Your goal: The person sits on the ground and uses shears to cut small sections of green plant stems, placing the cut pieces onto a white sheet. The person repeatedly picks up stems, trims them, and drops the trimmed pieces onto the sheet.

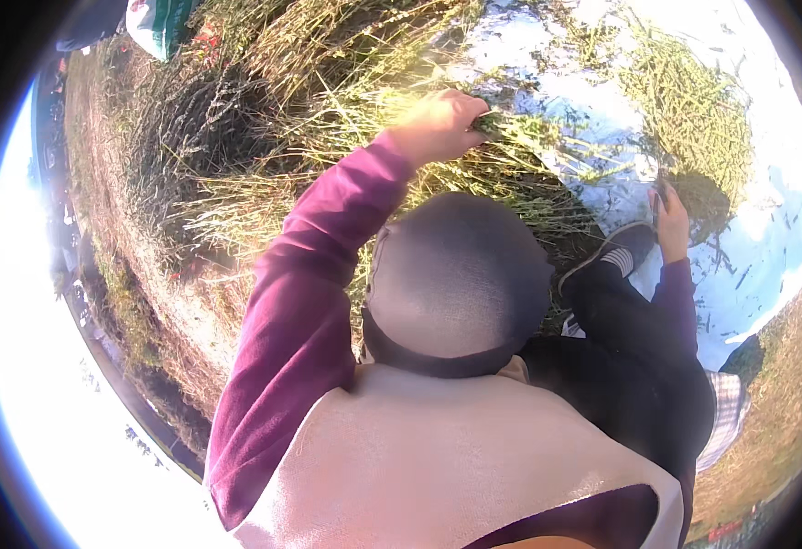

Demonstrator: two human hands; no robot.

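Note:
My left hand (442, 125) is closed around a bunch of cut green stalks (538, 134), whose tips point right over a white sheet (751, 264). Lower and to the right, my right hand (673, 221) grips a thin dark tool (661, 189); its kind is too small to tell. Between the two hands, the far ends of the stalks come close to the tool. A heap of leafy green cuttings (700, 110) lies on the sheet just beyond my right hand.
Long dry and green stalks (332, 62) are piled on the left and below my left hand. My dark shoe (631, 243) rests at the sheet's edge. A white and green sack (161, 27) stands at the top left. Dry grass (785, 391) borders the sheet.

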